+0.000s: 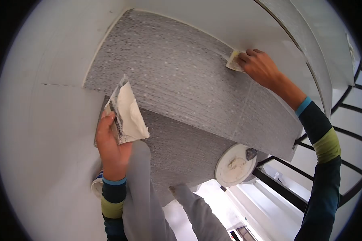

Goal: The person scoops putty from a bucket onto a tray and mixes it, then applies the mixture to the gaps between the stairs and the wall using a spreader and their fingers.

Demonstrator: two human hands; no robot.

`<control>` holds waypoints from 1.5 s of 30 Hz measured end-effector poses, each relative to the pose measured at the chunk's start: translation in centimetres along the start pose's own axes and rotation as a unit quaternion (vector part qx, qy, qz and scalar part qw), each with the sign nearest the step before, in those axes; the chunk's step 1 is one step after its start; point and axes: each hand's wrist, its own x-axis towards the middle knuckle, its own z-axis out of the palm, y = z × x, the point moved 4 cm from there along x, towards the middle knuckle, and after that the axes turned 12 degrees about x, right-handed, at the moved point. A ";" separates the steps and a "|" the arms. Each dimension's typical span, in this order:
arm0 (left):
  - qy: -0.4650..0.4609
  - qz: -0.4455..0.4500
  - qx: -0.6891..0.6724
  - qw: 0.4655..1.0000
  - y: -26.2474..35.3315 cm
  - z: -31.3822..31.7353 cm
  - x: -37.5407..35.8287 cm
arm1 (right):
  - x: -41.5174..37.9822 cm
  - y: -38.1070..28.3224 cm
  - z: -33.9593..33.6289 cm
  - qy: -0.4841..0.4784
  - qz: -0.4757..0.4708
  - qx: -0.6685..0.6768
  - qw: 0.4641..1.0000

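My left hand (113, 146) is closed round a wide putty knife (117, 96) over the grey speckled stair tread (181, 76). A thick slab of cream-coloured putty (130, 114) covers much of its blade. At the upper right, my right hand (259, 68) pinches a small yellowish spreader (233, 62). The spreader lies at the back edge of the tread, where it meets the white riser (245, 28). Fingers hide part of the spreader. A pale line runs along this joint.
On the lower step (173, 144) a white round plate or lid (225, 170) holds beige residue and a dark lump (251, 154). A white bucket (97, 185) stands partly hidden near the left wall (40, 120). Black railing bars (346, 132) border the right side. My legs (138, 188) are below.
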 end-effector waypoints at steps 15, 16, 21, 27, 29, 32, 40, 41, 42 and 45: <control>-0.039 -0.107 0.014 0.993 -7.0 4.3 -1.2 | -10.6 -9.8 -7.1 0.236 0.324 0.607 0.686; -0.056 -0.112 0.020 0.992 -7.7 4.7 -1.2 | -10.1 -11.2 -7.2 0.299 0.296 0.616 0.666; -0.072 -0.167 0.044 0.982 -8.6 7.0 -2.5 | -7.6 -16.7 -7.5 0.387 0.146 0.542 0.732; -0.148 -0.110 0.017 0.983 -5.2 6.9 -2.4 | -9.1 -12.8 -2.9 0.172 0.200 0.348 0.900; -0.144 -0.108 0.022 0.983 -5.0 6.6 -2.2 | -7.9 -9.3 -2.1 0.201 0.176 0.236 0.934; -0.110 -0.129 0.048 0.984 -6.2 6.9 -2.2 | -2.7 -4.4 -0.9 0.229 0.094 0.165 0.955; -0.057 -0.128 0.050 0.989 -6.7 5.1 -1.8 | -1.6 -0.6 2.7 0.156 -0.012 0.084 0.984; -0.060 -0.127 0.048 0.989 -6.6 5.2 -1.9 | -3.3 -0.4 3.1 0.143 -0.011 0.101 0.984; -0.050 -0.133 0.052 0.989 -6.4 5.2 -2.0 | -5.2 -0.4 3.3 0.131 -0.011 0.116 0.984; -0.040 -0.137 0.049 0.989 -6.8 4.4 -1.7 | -9.5 0.1 3.5 0.029 0.000 0.102 0.994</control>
